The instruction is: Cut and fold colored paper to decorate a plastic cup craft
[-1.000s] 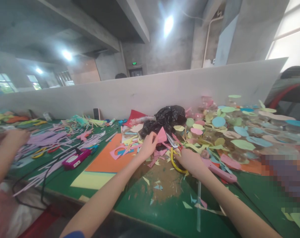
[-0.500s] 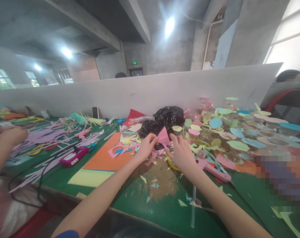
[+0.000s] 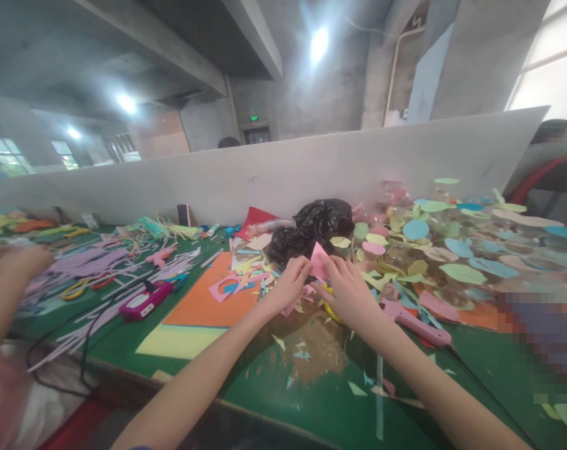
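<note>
My left hand point(image 3: 290, 284) and my right hand point(image 3: 349, 290) meet over the green table point(image 3: 321, 394), both pinching a small pink paper piece point(image 3: 317, 261) between their fingertips. The yellow-handled scissors point(image 3: 329, 307) lie on the table, mostly hidden under my right hand. Coloured paper scraps point(image 3: 245, 278) surround both hands. A black plastic bag point(image 3: 311, 228) sits just behind the pink piece.
An orange sheet point(image 3: 205, 303) over a yellow sheet point(image 3: 180, 340) lies to the left. A pink glue gun point(image 3: 412, 320) lies to the right, a magenta device point(image 3: 145, 300) with black cable further left. Paper discs on jars point(image 3: 433, 250) crowd the right. Another person's hand point(image 3: 15, 265) works at far left. A white divider point(image 3: 283, 169) bounds the back.
My right hand put the scissors down on the table and came over to the pink paper piece, now held by both hands. The left hand stayed nearly in place.
</note>
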The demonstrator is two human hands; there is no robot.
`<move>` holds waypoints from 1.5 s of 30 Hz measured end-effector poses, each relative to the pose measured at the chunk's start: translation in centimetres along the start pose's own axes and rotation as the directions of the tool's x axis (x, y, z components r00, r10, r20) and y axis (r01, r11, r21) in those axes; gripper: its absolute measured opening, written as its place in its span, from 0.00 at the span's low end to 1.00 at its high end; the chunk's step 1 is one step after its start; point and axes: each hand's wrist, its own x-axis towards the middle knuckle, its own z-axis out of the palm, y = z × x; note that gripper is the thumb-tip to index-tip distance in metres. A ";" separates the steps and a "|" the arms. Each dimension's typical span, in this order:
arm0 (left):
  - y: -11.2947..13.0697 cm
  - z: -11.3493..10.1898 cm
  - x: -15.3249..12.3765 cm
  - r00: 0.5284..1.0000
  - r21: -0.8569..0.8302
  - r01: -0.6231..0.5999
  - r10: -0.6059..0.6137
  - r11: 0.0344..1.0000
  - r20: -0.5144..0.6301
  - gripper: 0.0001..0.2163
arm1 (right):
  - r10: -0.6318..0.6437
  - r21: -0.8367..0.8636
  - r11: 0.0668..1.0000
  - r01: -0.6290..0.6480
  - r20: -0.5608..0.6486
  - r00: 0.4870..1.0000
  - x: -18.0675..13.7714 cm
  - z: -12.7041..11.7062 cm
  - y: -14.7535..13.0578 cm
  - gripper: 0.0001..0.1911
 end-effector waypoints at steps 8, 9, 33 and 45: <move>0.4 0.1 0.0 0.999 -0.054 0.049 -0.048 0.997 0.024 0.17 | -0.014 0.270 0.963 0.006 0.029 0.999 0.0 0.6 -0.2 0.24; 0.5 0.1 0.0 0.998 -0.073 0.044 -0.041 0.996 0.037 0.17 | -0.001 0.288 0.958 -0.007 0.028 1.000 -0.1 0.7 -0.1 0.23; 1.9 0.6 -0.6 0.999 -0.226 0.004 0.004 0.974 0.033 0.11 | 0.234 0.681 0.715 -0.158 -0.020 0.972 -1.1 0.7 -0.7 0.19; -0.4 0.1 0.3 0.993 -0.076 -0.071 0.064 0.995 -0.095 0.10 | 0.524 0.908 0.229 -0.350 0.188 0.831 -0.1 0.2 -0.3 0.19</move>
